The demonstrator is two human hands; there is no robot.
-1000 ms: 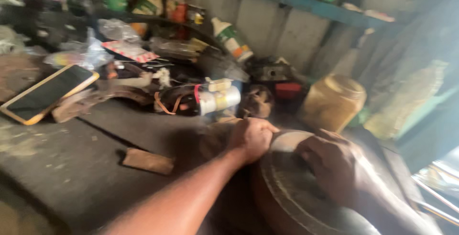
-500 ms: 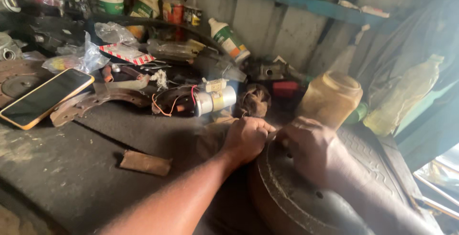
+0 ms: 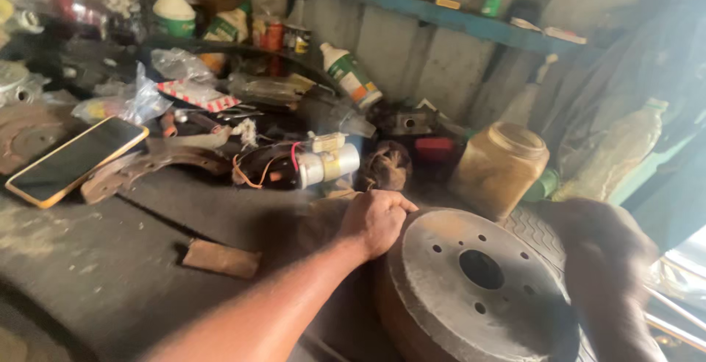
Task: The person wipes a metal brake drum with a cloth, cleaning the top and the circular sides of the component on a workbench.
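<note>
Cluttered workshop bench [image 3: 110, 259], dark and dusty, set against a grey plank wall with a blue shelf [image 3: 441, 12] above. Rusty brake drum [image 3: 471, 288] at lower right, lying with its flat face upward and slightly tilted toward the viewer; central hole and ring of smaller bolt holes visible. Its axis points up toward the camera, not along the bench.

Left hand [image 3: 376, 221]: fingers curled closed over the drum's far-left rim, thumb along the top edge, gripping it. This hand is plainly in contact, with the drum lying to its right and below.

Right hand [image 3: 603, 248]: at the drum's right edge, blurred and in shadow; whether its fingers are spread or closed, and whether they touch the rim, cannot be told.

Behind the drum: a cloudy amber plastic jar [image 3: 500, 167], a small silver motor [image 3: 327, 165] with red and orange wires, and a tipped white bottle [image 3: 351, 75]. At far left, a phone [image 3: 77, 160] lies face up beside a curved brake shoe [image 3: 147, 167]; a small rusty flat block [image 3: 220, 259] rests near the forearm.
</note>
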